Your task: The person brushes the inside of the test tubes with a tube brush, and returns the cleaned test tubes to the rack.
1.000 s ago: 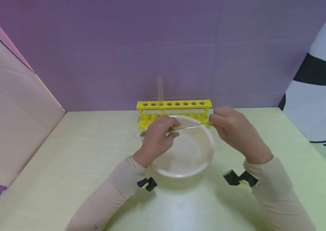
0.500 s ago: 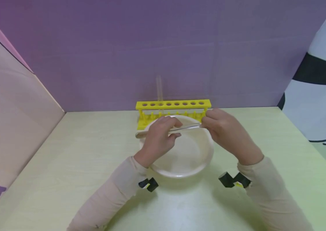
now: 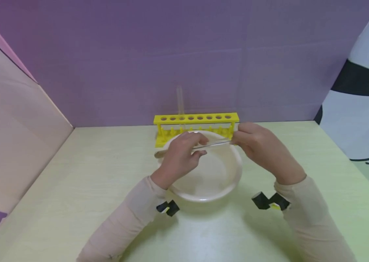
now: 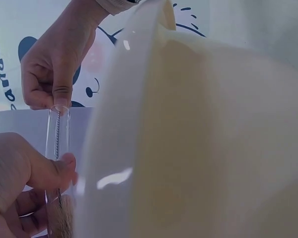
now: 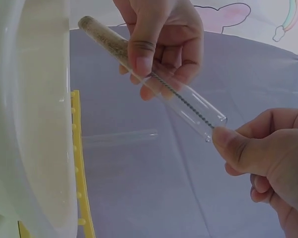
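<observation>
My left hand point(image 3: 181, 156) holds a clear glass test tube point(image 5: 196, 101) above the white basin point(image 3: 204, 198). Inside that tube sits a test tube brush, its tan bristles point(image 5: 104, 38) packed towards the closed end. The brush's twisted wire point(image 5: 181, 99) runs out of the tube's mouth. My right hand point(image 3: 263, 151) pinches this wire between thumb and fingers, right at the mouth. In the left wrist view the same tube point(image 4: 58, 134) lies between both hands, beside the basin's wall. The far end of the wire is hidden in my right hand.
Behind the basin stands a yellow test tube rack point(image 3: 197, 118) with a row of holes. Another clear tube point(image 3: 180, 100) stands upright in it, towards the left. A purple backdrop point(image 3: 171, 54) rises behind the pale table point(image 3: 105, 174).
My right hand moved left towards the tube, pushing the bristles to its closed end, then shifted back slightly right. My left hand has barely moved.
</observation>
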Demonstrator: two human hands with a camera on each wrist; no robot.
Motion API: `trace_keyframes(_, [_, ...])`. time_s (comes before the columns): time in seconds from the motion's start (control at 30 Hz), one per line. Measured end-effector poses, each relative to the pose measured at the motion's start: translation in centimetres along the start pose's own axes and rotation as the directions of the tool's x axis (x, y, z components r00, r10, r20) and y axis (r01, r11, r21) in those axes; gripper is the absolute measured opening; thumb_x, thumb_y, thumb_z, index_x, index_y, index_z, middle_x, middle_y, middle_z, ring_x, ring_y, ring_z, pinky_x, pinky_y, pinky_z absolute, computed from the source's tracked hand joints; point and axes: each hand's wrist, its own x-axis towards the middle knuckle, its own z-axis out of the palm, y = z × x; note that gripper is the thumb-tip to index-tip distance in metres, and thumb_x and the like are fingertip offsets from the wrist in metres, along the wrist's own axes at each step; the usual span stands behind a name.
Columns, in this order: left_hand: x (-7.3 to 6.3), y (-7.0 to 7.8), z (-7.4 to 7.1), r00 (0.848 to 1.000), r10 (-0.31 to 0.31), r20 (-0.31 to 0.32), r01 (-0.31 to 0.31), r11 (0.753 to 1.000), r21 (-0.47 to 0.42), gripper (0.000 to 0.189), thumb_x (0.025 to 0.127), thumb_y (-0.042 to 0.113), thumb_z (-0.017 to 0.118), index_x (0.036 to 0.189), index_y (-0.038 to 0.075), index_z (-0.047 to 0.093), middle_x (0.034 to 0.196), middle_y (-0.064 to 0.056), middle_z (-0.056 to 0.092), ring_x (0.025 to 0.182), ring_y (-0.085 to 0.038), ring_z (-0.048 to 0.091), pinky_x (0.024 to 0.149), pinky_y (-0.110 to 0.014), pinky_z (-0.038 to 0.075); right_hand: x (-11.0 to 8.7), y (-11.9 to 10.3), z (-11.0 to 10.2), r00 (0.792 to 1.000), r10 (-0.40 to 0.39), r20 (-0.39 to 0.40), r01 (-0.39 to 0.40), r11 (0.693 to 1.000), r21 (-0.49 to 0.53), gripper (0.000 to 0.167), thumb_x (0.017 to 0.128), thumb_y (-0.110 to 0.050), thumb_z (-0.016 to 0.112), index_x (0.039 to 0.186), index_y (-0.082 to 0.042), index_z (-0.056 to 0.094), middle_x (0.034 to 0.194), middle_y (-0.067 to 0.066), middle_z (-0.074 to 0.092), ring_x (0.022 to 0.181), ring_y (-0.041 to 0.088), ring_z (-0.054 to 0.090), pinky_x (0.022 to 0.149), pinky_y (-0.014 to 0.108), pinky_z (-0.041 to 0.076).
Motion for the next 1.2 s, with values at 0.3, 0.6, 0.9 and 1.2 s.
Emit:
trace_keyframes(0.3, [-0.2, -0.1, -0.2, 1.0, 0.02, 0.013, -0.02, 0.999, 0.03, 0.021, 0.078, 0.005, 0.075, 0.097, 0.006, 0.065, 0.091, -0.003, 0.069, 0.083, -0.018, 0.062, 0.073, -0.032, 0.05, -0.2, 0.5, -0.2, 1.0, -0.003, 0.02, 0.003, 1.0, 0.01, 0.024, 0.071, 0.014, 0.072, 0.075, -0.007, 0.061, 0.074, 0.001, 0.054, 0.068, 0.014, 0.052, 0.059, 0.029, 0.048])
trace_keyframes(0.6, [-0.3, 0.0, -0.6, 0.999, 0.028, 0.032, -0.03, 0.998, 0.061, 0.02, 0.08, 0.007, 0.074, 0.099, 0.007, 0.066, 0.092, -0.001, 0.069, 0.085, -0.017, 0.062, 0.075, -0.031, 0.05, -0.2, 0.7, 0.0, 0.998, 0.015, 0.058, -0.016, 1.0, 0.014, 0.024, 0.073, 0.005, 0.075, 0.074, -0.008, 0.056, 0.073, 0.0, 0.052, 0.068, 0.013, 0.05, 0.06, 0.03, 0.047])
trace_keyframes(0.9, [-0.5, -0.1, -0.7, 0.996, 0.001, 0.091, -0.007, 0.997, 0.076, 0.017, 0.084, 0.006, 0.07, 0.1, 0.009, 0.066, 0.092, 0.0, 0.068, 0.081, -0.014, 0.06, 0.069, -0.026, 0.049, -0.2, 0.9, 0.6, 0.999, 0.021, 0.047, -0.02, 0.999, -0.027, 0.03, 0.072, 0.003, 0.076, 0.07, -0.006, 0.047, 0.07, 0.003, 0.044, 0.066, 0.017, 0.044, 0.058, 0.031, 0.042])
trace_keyframes(1.2, [-0.6, -0.2, -0.9, 0.985, -0.044, 0.166, 0.031, 0.996, 0.08, 0.017, 0.087, 0.009, 0.066, 0.104, 0.01, 0.068, 0.095, 0.001, 0.069, 0.071, -0.01, 0.057, 0.06, -0.023, 0.046, -0.2, 1.2, 1.0, 0.999, -0.015, 0.034, 0.015, 1.0, -0.003, 0.03, 0.069, 0.006, 0.077, 0.07, -0.005, 0.049, 0.07, 0.004, 0.047, 0.066, 0.018, 0.045, 0.057, 0.031, 0.043])
